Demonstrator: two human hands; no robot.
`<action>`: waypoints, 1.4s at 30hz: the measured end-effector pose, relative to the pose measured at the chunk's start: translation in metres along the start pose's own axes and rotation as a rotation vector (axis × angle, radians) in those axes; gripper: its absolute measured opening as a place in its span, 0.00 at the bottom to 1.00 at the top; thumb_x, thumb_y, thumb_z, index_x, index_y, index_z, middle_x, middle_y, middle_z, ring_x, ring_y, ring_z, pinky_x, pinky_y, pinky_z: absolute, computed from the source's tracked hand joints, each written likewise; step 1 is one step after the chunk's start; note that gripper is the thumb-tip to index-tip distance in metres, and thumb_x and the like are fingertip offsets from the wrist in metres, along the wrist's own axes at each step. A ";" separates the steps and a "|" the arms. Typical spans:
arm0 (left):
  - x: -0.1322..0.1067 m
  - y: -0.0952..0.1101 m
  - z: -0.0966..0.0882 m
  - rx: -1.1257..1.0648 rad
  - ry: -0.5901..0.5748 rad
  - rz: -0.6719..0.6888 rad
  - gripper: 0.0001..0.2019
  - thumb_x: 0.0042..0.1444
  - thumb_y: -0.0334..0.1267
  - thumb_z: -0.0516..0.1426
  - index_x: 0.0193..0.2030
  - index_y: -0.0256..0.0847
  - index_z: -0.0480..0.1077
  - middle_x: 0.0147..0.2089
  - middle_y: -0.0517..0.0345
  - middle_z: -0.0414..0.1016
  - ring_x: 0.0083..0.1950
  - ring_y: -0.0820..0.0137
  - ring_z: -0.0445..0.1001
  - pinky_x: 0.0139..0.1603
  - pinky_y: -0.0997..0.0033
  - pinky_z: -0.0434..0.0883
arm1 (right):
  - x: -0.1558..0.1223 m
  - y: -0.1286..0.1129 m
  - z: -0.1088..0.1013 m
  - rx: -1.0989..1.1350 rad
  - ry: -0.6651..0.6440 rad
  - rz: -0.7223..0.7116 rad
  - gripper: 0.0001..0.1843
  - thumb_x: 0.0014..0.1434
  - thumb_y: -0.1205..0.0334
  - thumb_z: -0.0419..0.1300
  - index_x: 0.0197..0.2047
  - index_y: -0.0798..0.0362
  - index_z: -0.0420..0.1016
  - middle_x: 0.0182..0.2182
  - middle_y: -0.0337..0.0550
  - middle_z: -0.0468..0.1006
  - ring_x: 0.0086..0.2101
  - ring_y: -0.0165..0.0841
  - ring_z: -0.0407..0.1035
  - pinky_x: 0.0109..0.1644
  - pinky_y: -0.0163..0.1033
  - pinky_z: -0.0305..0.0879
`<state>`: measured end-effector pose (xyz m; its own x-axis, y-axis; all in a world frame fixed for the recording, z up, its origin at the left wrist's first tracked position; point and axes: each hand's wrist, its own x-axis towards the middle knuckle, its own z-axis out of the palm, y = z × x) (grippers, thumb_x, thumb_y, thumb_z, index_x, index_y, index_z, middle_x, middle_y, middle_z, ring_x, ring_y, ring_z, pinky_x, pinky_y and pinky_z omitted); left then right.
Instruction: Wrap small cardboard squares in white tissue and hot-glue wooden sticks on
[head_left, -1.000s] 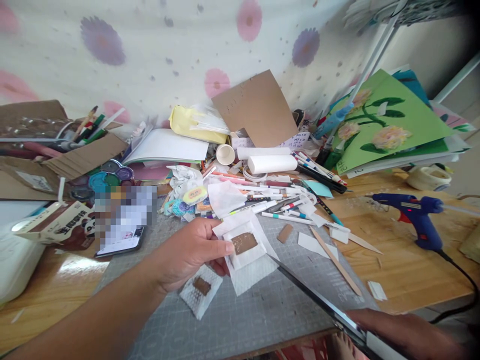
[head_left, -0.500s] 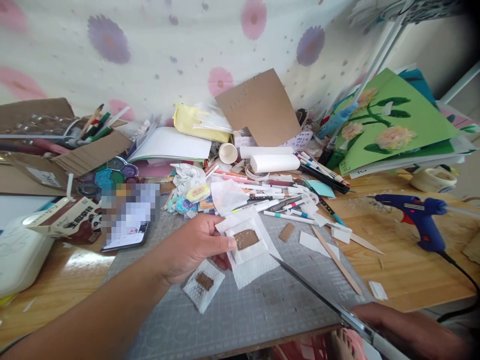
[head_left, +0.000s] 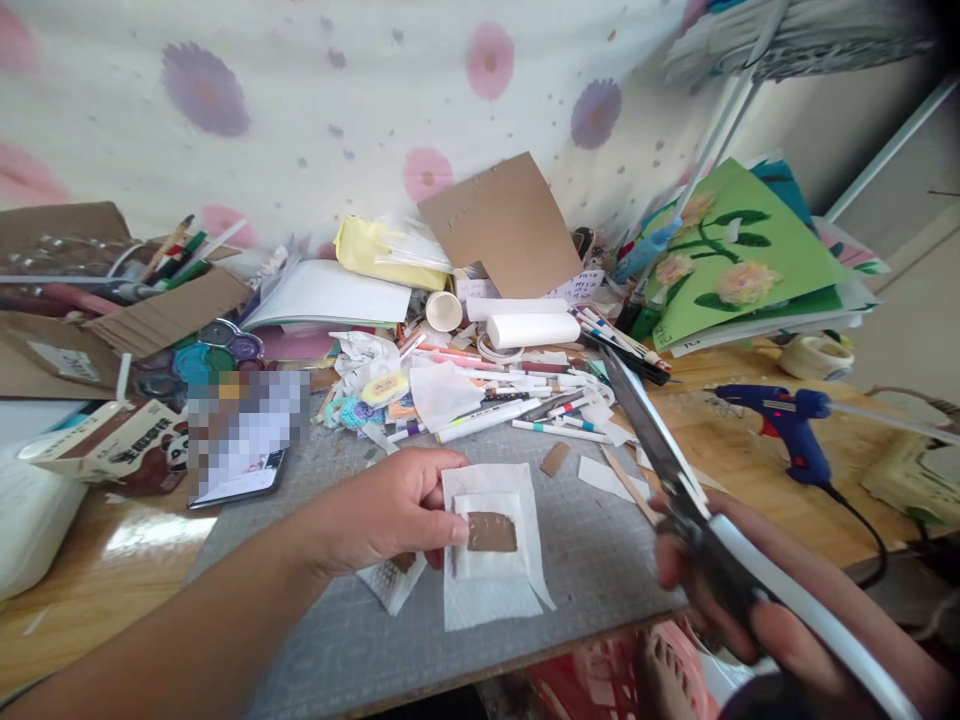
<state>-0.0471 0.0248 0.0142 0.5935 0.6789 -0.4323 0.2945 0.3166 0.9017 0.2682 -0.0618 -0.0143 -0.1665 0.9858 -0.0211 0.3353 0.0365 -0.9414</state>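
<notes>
The left hand (head_left: 412,515) pinches the white sheet (head_left: 491,602) with its brown patch (head_left: 493,532), up over the grey mat (head_left: 360,640). The right hand (head_left: 791,640) is wrapped round the scissors (head_left: 679,490), away from the sheet. One corner has a snip; the wide edge looks mostly uncut

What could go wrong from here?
1. The scissors in the right hand could nick the left hand if brought closer, as its thumb lies on the white sheet.
2. The blue glue gun shows a red light, so its tip may be hot.
3. The smaller white pad, partly hidden behind the left hand, might get knocked.
</notes>
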 end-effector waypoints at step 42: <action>0.003 -0.017 0.063 -0.779 0.385 0.266 0.08 0.47 0.33 0.64 0.37 0.39 0.75 0.35 0.56 0.78 0.37 0.71 0.73 0.41 0.73 0.67 | 0.074 -0.035 0.102 0.574 0.294 0.160 0.18 0.49 0.58 0.67 0.41 0.50 0.66 0.15 0.27 0.65 0.15 0.24 0.58 0.17 0.28 0.54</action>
<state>-0.0031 -0.0203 -0.0036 0.2365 0.9239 -0.3008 -0.4896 0.3808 0.7844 0.1499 -0.0072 -0.0168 0.1319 0.9783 -0.1595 -0.2256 -0.1271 -0.9659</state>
